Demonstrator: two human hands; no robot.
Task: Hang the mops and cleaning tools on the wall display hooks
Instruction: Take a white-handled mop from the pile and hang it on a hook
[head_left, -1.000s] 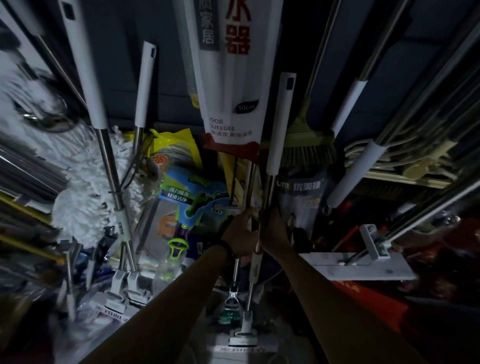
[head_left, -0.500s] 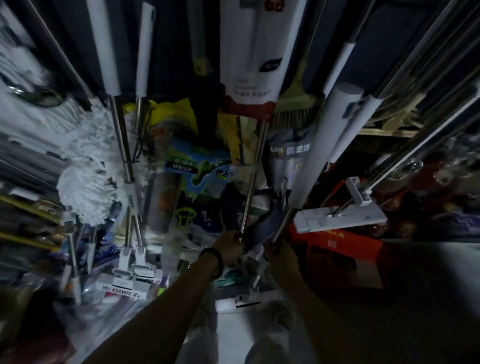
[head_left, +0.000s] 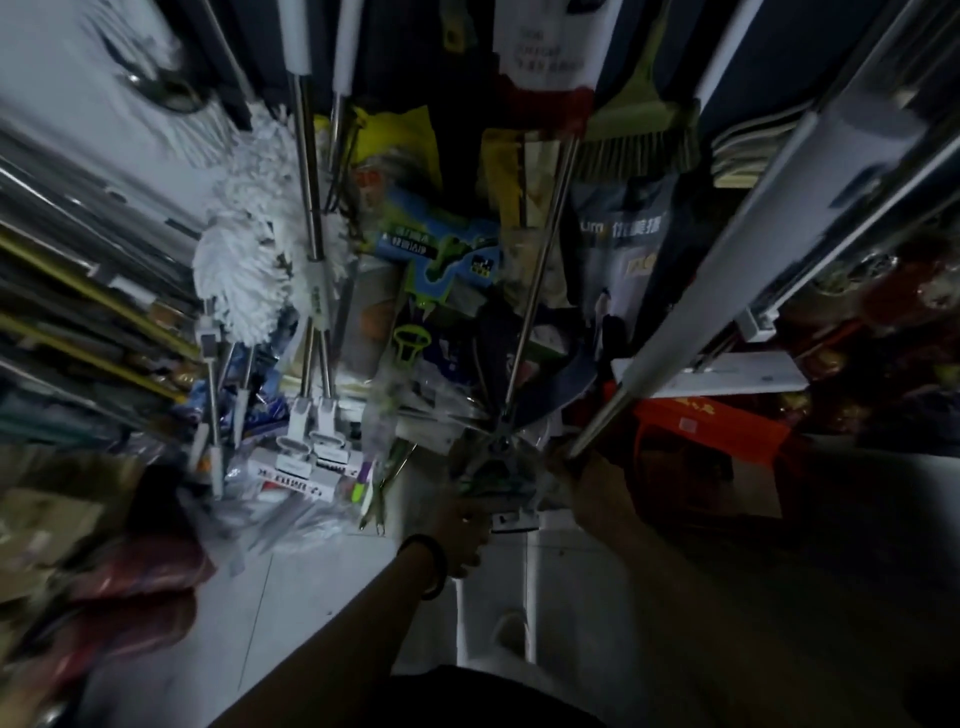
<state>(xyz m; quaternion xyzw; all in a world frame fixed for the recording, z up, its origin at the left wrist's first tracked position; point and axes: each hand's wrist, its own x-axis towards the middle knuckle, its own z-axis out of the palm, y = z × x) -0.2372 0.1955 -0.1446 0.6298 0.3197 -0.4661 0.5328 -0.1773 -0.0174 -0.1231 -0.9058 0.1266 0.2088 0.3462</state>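
My right hand (head_left: 597, 483) grips the steel lower shaft of a mop with a long white handle (head_left: 737, 244); the pole leans up and to the right. My left hand (head_left: 462, 525), with a dark band on the wrist, is closed low on the head end of a hanging squeegee pole (head_left: 540, 260). That thin steel pole runs up to a white and red package (head_left: 545, 52). The mop's head is hidden behind my hands. The frame is dark and blurred.
Two white-handled flat mops (head_left: 311, 291) and a white string mop (head_left: 244, 249) hang at left. A green broom (head_left: 639, 140) hangs at top right. A white flat mop plate (head_left: 727, 371) and a red box (head_left: 711, 431) lie at right. Bags crowd the floor at left.
The view has tilted down toward the floor. Both hands have slid lower along the poles, and the white-handled mop has tipped farther to the right, toward the camera.
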